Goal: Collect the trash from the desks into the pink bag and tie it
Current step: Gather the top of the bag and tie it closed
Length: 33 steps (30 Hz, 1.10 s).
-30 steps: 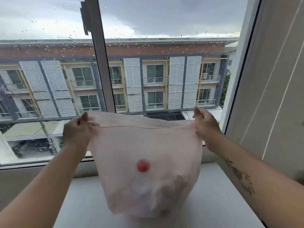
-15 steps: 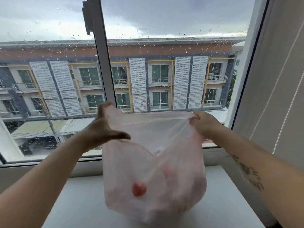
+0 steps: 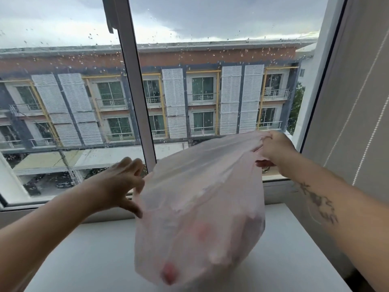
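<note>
The pale pink bag (image 3: 200, 218) stands on the white desk (image 3: 88, 256), bulging with trash, with red blobs showing through its thin film. My right hand (image 3: 275, 150) pinches the bag's top edge and pulls it up to the right, stretching the plastic taut. My left hand (image 3: 120, 184) is lower, at the bag's left side, fingers spread and touching the film at its edge; no firm hold shows. The bag's contents are blurred and mostly hidden.
A large window (image 3: 189, 91) with a grey upright frame bar (image 3: 134, 85) stands right behind the desk, its sill close to the bag. A pale roller blind (image 3: 357, 106) hangs at the right. The desk's right edge runs under my right forearm.
My left hand has let the top edge go and dropped to the bag's left side, fingers apart. My right hand pulled its corner higher and to the right. The bag tilted and swung.
</note>
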### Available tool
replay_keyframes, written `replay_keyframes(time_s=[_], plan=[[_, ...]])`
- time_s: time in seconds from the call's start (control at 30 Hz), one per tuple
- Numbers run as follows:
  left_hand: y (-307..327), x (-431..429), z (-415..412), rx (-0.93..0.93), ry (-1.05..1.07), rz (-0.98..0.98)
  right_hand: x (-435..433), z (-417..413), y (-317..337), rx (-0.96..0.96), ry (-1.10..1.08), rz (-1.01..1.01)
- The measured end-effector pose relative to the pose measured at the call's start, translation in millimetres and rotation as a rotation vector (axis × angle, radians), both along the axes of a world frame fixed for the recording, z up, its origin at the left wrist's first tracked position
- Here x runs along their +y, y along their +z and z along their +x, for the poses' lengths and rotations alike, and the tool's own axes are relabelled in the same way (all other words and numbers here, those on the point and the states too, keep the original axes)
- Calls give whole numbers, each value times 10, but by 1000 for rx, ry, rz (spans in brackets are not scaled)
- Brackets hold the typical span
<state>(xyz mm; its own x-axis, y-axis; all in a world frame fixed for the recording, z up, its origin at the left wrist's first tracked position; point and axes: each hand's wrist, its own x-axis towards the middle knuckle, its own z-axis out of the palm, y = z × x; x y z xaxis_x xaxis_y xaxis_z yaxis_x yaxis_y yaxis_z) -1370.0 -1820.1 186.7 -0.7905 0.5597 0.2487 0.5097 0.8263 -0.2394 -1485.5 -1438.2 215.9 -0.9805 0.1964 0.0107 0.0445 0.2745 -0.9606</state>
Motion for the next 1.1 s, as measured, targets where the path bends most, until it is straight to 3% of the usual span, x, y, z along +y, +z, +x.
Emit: replay_keyframes(time_s=[0.07, 0.1, 0.2, 0.37, 0.43, 0.5, 0.6, 0.67, 0.73, 0.77, 0.87, 0.97, 1.0, 1.1], plan=[[-51, -54, -9, 21, -26, 33, 11, 15, -2, 16, -20, 22], [-57, -46, 5, 11, -27, 141, 21, 11, -11, 34, -34, 40], [-69, -23, -12, -43, 142, 687, 61, -9, -45, 97, -49, 7], [-24, 389, -62, -64, 340, 1770, 54, -9, -140, 136, -44, -267], [5, 532, -152, -54, 441, 2060, 43, 14, -181, 103, -86, -373], [24, 612, -248, -98, 496, 2229, 37, 18, -214, 80, -116, -410], [156, 776, -254, -364, 329, 2367, -12, 51, -202, 118, -116, -586], [267, 869, -205, -556, 146, 2365, -46, 75, -202, 165, -41, -738], [272, 861, -204, -607, 44, 2311, -48, 177, -222, 205, 101, -759], [230, 814, -233, -553, 58, 2273, -20, 226, -269, 224, 192, -699], [117, 752, -271, -370, 227, 2100, 26, 323, -428, 244, 352, -154], [63, 774, -266, -296, 341, 1989, -9, 256, -594, 370, 129, 341], [39, 774, -270, -264, 377, 1980, 2, 222, -614, 424, 64, 379], [-38, 732, -270, -196, 412, 2038, 46, 172, -638, 407, 73, 229]])
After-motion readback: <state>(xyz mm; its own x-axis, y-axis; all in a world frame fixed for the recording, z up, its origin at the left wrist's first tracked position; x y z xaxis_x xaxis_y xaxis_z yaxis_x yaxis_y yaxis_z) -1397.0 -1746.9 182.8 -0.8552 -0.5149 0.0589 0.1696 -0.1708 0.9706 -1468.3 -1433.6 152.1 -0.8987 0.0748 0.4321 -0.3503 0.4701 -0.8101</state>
